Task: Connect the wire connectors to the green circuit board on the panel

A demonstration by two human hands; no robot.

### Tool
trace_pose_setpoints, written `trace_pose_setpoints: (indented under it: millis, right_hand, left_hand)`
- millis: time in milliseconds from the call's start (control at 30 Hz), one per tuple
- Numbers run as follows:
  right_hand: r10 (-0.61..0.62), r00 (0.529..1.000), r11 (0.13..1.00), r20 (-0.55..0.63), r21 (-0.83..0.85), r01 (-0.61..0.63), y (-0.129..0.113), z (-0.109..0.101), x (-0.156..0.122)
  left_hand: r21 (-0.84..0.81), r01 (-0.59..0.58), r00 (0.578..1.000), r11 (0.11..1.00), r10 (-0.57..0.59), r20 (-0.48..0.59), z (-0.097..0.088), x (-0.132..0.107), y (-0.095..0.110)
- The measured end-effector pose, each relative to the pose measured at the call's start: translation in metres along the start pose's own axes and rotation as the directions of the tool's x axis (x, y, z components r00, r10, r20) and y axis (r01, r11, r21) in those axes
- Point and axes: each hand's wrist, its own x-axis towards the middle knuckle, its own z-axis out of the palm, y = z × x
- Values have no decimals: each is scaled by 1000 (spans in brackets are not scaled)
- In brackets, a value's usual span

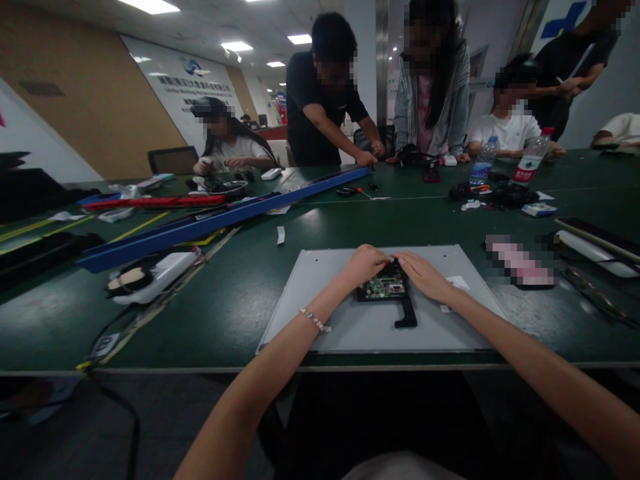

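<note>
Left hand [367, 263], right hand [423, 275] — at circuit board [383, 287], grey panel [450, 331] beneath

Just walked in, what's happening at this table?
A person's left hand and right hand meet at the far edge of a circuit board in a black frame. The frame lies on a pale panel on the dark green table. What exactly the fingers are doing is too small to tell.

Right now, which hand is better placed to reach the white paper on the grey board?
Probably the right hand: it's nearer the white paper; the left hand would cross the circuit board.
</note>
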Motion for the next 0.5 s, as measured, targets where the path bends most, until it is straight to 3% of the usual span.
trace_pose_setpoints:
  millis: [133, 300, 500]
  right_hand:
    - [-5, 1000, 1000, 2, -7, 5, 1, 1, 0]
    - [-9, 1000, 1000, 5, -14, 9, 2, 1, 0]
    - [7, 1000, 1000, 1, -26, -7, 0, 1, -1]
  left_hand:
    - [-110, 11, 1000, 994, -14, -24, 3, 0, -2]
    - [-235, 99, 993, 967, -110, -35, 3, -2, -2]
    - [-139, 153, 985, 978, -162, -56, 2, 2, -3]
